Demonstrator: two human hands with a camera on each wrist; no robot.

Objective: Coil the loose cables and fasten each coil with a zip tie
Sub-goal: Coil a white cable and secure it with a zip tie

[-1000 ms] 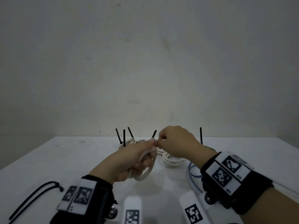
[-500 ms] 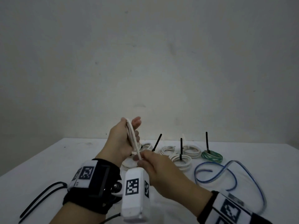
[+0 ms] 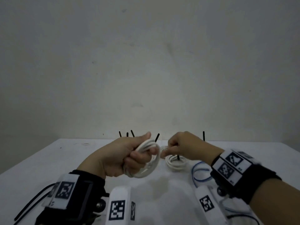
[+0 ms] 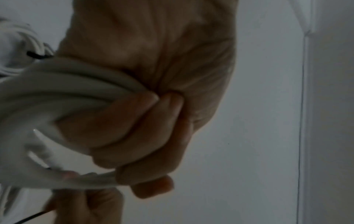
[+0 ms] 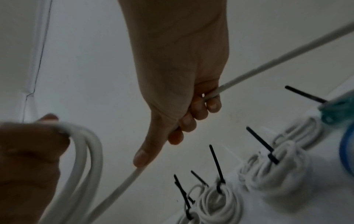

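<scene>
My left hand (image 3: 139, 157) grips a coil of white cable (image 3: 150, 168) held above the white table (image 3: 48, 159); in the left wrist view its fingers (image 4: 134, 121) curl round the loops (image 4: 57, 84). My right hand (image 3: 168, 151) is just right of the coil and holds the cable's free strand. The right wrist view shows that strand (image 5: 268, 65) running through the curled fingers (image 5: 191, 115) and down toward the coil (image 5: 86, 151) in the left hand (image 5: 28, 151).
Several tied white coils (image 5: 216, 201) (image 3: 176, 164) with upright black zip-tie tails (image 3: 203, 135) lie at the back, plus a green coil (image 5: 333, 110). A loose blue cable (image 3: 198, 174) lies at the right. Black strands (image 3: 32, 202) lie at the front left.
The left hand has come down from its raised pose with the coil. The right hand has swung from below the coil up to its right side, carrying the free strand.
</scene>
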